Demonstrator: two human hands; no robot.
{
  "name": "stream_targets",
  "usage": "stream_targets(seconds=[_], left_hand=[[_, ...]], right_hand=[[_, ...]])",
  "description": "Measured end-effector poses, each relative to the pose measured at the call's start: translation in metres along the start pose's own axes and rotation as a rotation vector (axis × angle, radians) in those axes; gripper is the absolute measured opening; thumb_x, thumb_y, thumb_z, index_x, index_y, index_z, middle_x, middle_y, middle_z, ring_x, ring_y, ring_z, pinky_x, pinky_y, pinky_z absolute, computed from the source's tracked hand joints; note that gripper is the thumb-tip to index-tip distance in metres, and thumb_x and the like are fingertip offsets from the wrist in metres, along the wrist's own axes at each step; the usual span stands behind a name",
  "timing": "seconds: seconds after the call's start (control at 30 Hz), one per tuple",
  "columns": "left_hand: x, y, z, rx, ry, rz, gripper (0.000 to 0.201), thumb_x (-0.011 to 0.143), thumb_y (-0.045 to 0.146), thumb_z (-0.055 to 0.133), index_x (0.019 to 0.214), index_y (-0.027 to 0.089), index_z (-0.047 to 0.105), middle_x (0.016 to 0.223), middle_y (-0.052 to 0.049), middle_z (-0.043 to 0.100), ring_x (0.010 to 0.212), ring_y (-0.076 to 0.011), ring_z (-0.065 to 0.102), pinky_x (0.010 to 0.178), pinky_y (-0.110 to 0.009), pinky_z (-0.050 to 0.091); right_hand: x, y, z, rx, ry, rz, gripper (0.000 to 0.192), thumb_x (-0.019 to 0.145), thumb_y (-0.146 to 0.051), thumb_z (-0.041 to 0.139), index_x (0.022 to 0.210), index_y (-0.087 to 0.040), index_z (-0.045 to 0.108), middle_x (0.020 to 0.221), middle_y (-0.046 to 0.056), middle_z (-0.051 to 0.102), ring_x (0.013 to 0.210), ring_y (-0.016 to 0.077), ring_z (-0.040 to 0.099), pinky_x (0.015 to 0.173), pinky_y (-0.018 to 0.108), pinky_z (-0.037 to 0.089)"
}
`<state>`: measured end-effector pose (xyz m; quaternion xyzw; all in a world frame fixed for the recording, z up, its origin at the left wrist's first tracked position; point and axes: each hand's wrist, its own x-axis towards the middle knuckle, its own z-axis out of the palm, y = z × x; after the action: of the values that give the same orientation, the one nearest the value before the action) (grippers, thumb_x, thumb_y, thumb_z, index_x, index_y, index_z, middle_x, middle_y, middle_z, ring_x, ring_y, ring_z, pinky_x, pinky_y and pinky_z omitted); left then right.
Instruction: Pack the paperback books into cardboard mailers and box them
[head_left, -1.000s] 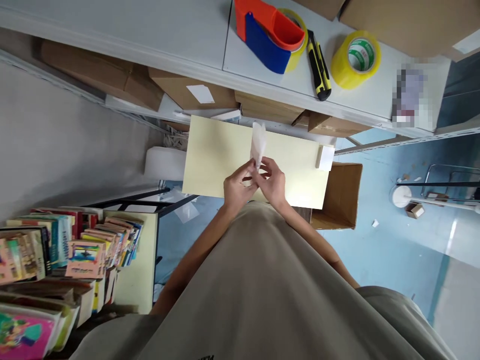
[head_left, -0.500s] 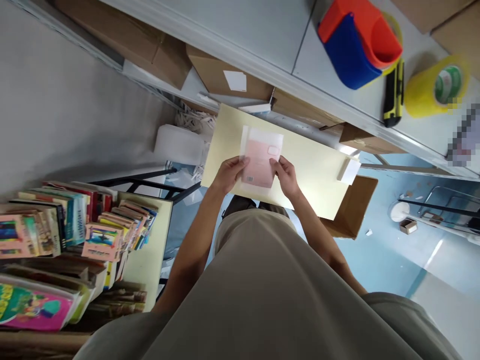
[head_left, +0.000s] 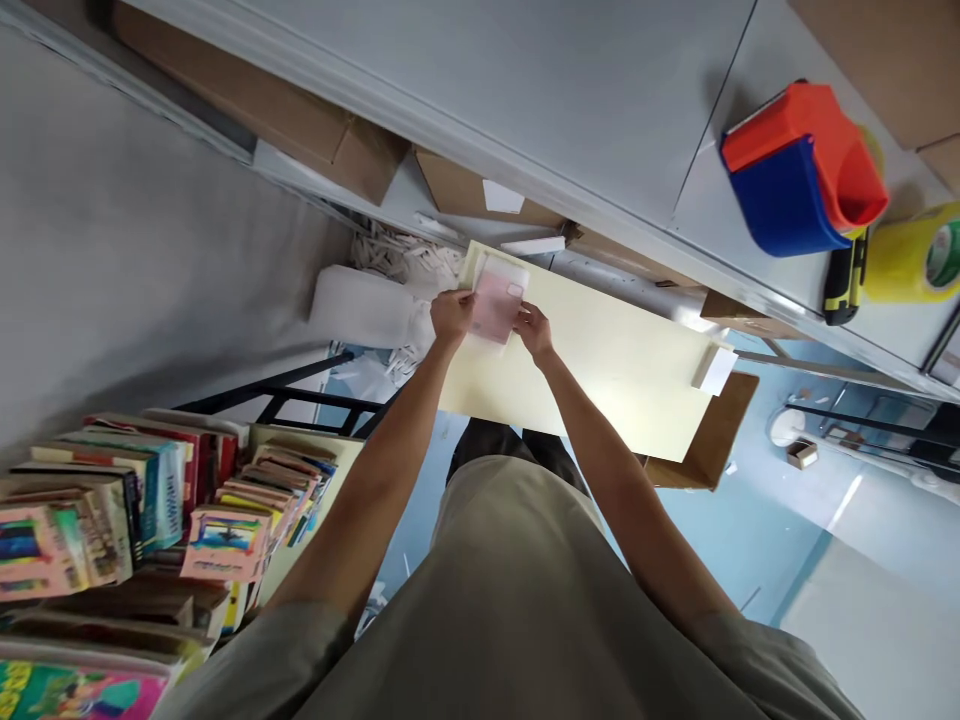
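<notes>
We pinch a pink booklet in a clear sleeve (head_left: 495, 305) by its edges, left hand (head_left: 451, 313) and right hand (head_left: 534, 330) closed on opposite sides | it sits centre-top of frame, over the left end of the pale yellow board (head_left: 600, 370) | tape dispenser (head_left: 802, 170) upper right | books (head_left: 135, 500) lower left

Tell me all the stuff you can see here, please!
pink booklet in clear bag: one, pink, held over the far left corner of the board
board: one, pale yellow, under the shelf
tape dispenser: one, red and blue, on the grey shelf
utility knife: one, black and yellow, beside the dispenser
tape roll: one, yellow, right edge
books: many, colourful, lower left
cardboard boxes: several, brown, under the shelf
left hand: grips the booklet's left edge
right hand: grips its right edge
</notes>
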<state>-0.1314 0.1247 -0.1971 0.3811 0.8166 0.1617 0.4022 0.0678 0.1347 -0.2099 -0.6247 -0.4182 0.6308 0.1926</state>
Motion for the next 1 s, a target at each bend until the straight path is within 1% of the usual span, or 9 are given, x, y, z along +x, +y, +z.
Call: stream_targets(seconds=[0.17, 0.33, 0.43, 0.53, 0.63, 0.73, 0.83, 0.93, 1.0], left_hand=[[-0.013, -0.003, -0.007, -0.076, 0.047, 0.006, 0.037, 0.105, 0.021, 0.062, 0.130, 0.016, 0.089, 0.135, -0.015, 0.087, 0.118, -0.0291, 0.082, 0.106, -0.035, 0.058], [-0.073, -0.008, -0.024, -0.226, 0.137, 0.042, 0.033, 0.104, 0.019, 0.063, 0.127, 0.016, 0.086, 0.135, -0.016, 0.086, 0.105, -0.0258, 0.083, 0.104, -0.035, 0.061], [-0.125, -0.014, -0.028, -0.349, 0.183, 0.058, 0.027, 0.103, 0.021, 0.066, 0.121, 0.018, 0.086, 0.120, -0.013, 0.089, 0.097, -0.0228, 0.082, 0.100, -0.033, 0.063], [-0.185, -0.022, -0.029, -0.535, 0.198, 0.063, 0.020, 0.104, 0.035, 0.072, 0.107, 0.020, 0.086, 0.091, -0.008, 0.086, 0.085, -0.0219, 0.082, 0.087, -0.031, 0.063], [-0.254, -0.031, -0.030, -0.663, 0.266, 0.099, 0.042, 0.104, 0.056, 0.075, 0.080, 0.022, 0.079, 0.066, -0.003, 0.074, 0.067, -0.0197, 0.074, 0.072, -0.030, 0.058], [-0.329, -0.044, -0.034, -0.703, 0.395, 0.121, 0.061, 0.103, 0.068, 0.073, 0.063, 0.023, 0.066, 0.053, 0.000, 0.060, 0.054, -0.0158, 0.059, 0.061, -0.030, 0.049], [-0.400, -0.065, -0.040, -0.736, 0.511, 0.131, 0.069, 0.102, 0.068, 0.073, 0.055, 0.024, 0.050, 0.049, 0.003, 0.044, 0.050, -0.0125, 0.043, 0.056, -0.030, 0.039], [-0.455, -0.093, -0.049, -0.785, 0.639, 0.151, 0.072, 0.095, 0.061, 0.077, 0.055, 0.024, 0.030, 0.053, 0.006, 0.028, 0.054, -0.0094, 0.026, 0.057, -0.030, 0.030], [-0.483, -0.114, -0.056, -0.829, 0.719, 0.134, 0.070, 0.090, 0.056, 0.079, 0.056, 0.024, 0.027, 0.055, 0.007, 0.024, 0.056, -0.0086, 0.022, 0.057, -0.030, 0.026]], right_hand=[[-0.027, -0.007, -0.010, 0.037, 0.084, 0.058, 0.059, 0.082, -0.056, 0.090, 0.131, -0.026, 0.075, 0.142, 0.013, 0.082, 0.126, 0.0287, 0.078, 0.110, 0.047, 0.066], [-0.085, -0.016, -0.039, -0.017, 0.018, -0.024, 0.058, 0.083, -0.065, 0.088, 0.125, -0.026, 0.078, 0.142, 0.014, 0.083, 0.123, 0.0287, 0.079, 0.111, 0.051, 0.066], [-0.125, -0.021, -0.054, -0.037, -0.021, -0.100, 0.059, 0.084, -0.068, 0.087, 0.124, -0.026, 0.078, 0.136, 0.014, 0.085, 0.120, 0.0287, 0.081, 0.109, 0.051, 0.066], [-0.165, -0.023, -0.062, -0.040, -0.069, -0.173, 0.057, 0.085, -0.068, 0.085, 0.124, -0.026, 0.078, 0.134, 0.014, 0.086, 0.116, 0.0282, 0.083, 0.108, 0.050, 0.066], [-0.202, -0.016, -0.060, -0.040, -0.152, -0.232, 0.056, 0.088, -0.069, 0.084, 0.123, -0.026, 0.078, 0.130, 0.014, 0.087, 0.112, 0.0279, 0.084, 0.105, 0.049, 0.065], [-0.236, -0.003, -0.045, -0.049, -0.283, -0.276, 0.058, 0.088, -0.073, 0.085, 0.121, -0.026, 0.079, 0.127, 0.013, 0.088, 0.111, 0.0281, 0.085, 0.106, 0.050, 0.066], [-0.273, 0.012, -0.021, -0.053, -0.427, -0.311, 0.060, 0.086, -0.076, 0.088, 0.118, -0.027, 0.080, 0.123, 0.012, 0.089, 0.109, 0.0284, 0.086, 0.108, 0.050, 0.066], [-0.315, 0.024, 0.000, -0.061, -0.554, -0.342, 0.059, 0.087, -0.078, 0.089, 0.116, -0.027, 0.082, 0.121, 0.011, 0.090, 0.108, 0.0291, 0.087, 0.108, 0.050, 0.067], [-0.342, 0.030, 0.010, -0.071, -0.612, -0.359, 0.059, 0.089, -0.079, 0.088, 0.116, -0.027, 0.082, 0.121, 0.011, 0.090, 0.109, 0.0297, 0.087, 0.107, 0.050, 0.068]])
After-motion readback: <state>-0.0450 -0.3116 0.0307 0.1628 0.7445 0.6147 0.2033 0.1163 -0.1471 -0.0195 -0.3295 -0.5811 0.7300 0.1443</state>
